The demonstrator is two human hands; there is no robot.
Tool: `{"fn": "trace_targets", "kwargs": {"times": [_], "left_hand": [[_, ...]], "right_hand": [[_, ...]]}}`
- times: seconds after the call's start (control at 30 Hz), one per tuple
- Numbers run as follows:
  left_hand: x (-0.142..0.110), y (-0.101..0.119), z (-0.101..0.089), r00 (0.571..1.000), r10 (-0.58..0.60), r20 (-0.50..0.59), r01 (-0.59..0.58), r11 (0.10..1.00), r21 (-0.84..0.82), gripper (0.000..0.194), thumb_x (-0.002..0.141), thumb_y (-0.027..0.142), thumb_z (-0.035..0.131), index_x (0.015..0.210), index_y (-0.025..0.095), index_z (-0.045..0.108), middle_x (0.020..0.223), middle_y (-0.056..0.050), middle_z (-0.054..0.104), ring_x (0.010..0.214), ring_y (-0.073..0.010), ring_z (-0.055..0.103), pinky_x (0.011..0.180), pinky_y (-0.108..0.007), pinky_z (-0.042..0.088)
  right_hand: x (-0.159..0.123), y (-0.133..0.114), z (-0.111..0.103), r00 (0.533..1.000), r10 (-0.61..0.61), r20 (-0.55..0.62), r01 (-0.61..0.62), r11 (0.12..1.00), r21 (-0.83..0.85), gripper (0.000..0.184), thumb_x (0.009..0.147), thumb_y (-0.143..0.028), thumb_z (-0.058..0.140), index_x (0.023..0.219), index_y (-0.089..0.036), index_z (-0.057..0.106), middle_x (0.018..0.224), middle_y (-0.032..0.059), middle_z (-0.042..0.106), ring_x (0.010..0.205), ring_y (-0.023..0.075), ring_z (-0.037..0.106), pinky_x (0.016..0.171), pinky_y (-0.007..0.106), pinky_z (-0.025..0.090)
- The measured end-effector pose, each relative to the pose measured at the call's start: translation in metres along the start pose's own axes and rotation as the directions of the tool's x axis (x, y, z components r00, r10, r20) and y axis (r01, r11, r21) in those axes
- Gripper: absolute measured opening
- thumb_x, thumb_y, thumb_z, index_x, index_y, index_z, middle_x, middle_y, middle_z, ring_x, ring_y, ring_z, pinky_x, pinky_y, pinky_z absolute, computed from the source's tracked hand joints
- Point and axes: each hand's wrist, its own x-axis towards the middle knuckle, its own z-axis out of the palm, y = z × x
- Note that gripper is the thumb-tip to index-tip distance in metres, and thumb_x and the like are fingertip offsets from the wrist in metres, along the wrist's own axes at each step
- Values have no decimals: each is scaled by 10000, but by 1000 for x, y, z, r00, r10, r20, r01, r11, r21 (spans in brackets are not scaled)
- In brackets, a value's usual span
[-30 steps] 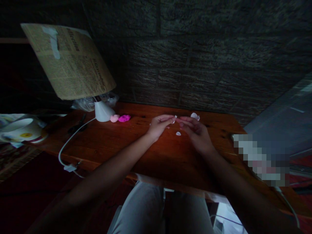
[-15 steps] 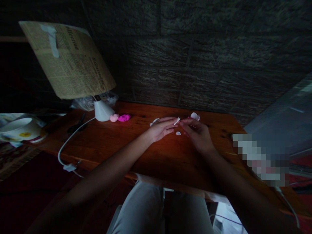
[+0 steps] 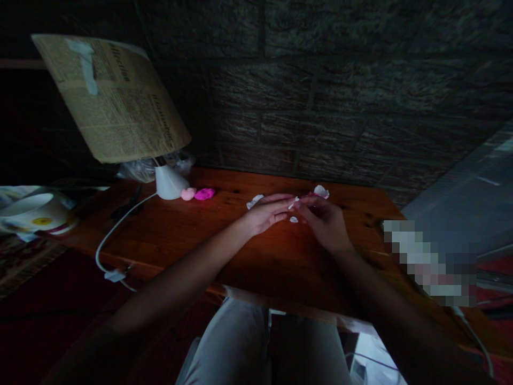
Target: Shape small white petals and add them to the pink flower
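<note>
- My feed: left hand is open, fingers out flat, with the white piece across its fingertips.
- Right hand is curled, thumb and fingertips bunched at that piece. Can't tell if they grip it or only press.
- Change: a second ago the left thumb and fingers had it pinched. Now that pinch is undone and the left fingers lie under it.
- I read that as left supporting, right doing the fine finger work.
- Piece sits between the two hands, above the table.
- Small scrap lies just below the fingertips in my view, in the same spot as before.
- Left scrap now shows beside the left hand, which mostly hid it a second ago.
- Far scrap is just beyond the right hand.
- Pale lump and magenta lump unmoved by the lamp.
</note>
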Motion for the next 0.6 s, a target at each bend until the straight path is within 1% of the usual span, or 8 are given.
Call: {"fn": "trace_targets", "kwargs": {"times": [0.1,0.2,0.3,0.4,0.6], "left_hand": [[0,-2,-1,1000,-13,5,13,1000,-5,218,725,174,860,926,185,776,936,-44,785,829,-107,715,769,-222,508],[1,-3,-2,1000,-17,8,18,1000,-9,235,725,182,855,946,189,775,965,-53,788,877,-122,723,782,-227,507],[1,-3,-2,1000,15,22,-15,1000,10,291,704,228,877,974,198,774,995,-59,788,919,-136,721,788,-226,502],[0,-1,-1,998,41,37,-41,999,2,318,669,237,898,961,200,777,964,-48,785,892,-128,713,760,-211,499],[-2,4,0,992,65,106,-65,998,-9,352,622,195,917,943,175,774,916,-36,772,816,-107,692,717,-203,497]], "right_hand": [[-1,2,0,999,-43,-27,41,997,-68,401,731,-583,801,880,-217,735,841,51,752,694,184,652,639,338,551],[-2,2,0,999,-32,-24,30,996,-82,396,731,-580,797,878,-219,729,830,49,747,669,180,642,587,321,532],[-1,-1,0,1000,-13,-2,13,999,-43,403,722,-590,798,861,-219,724,789,36,732,604,161,615,523,298,512],[-1,-3,0,1000,-9,20,9,1000,-1,390,714,-565,818,869,-218,730,772,22,722,567,139,589,502,283,502],[1,-3,-1,999,-17,34,15,998,55,320,710,-479,843,872,-222,742,805,10,730,600,129,594,512,260,498]]}}
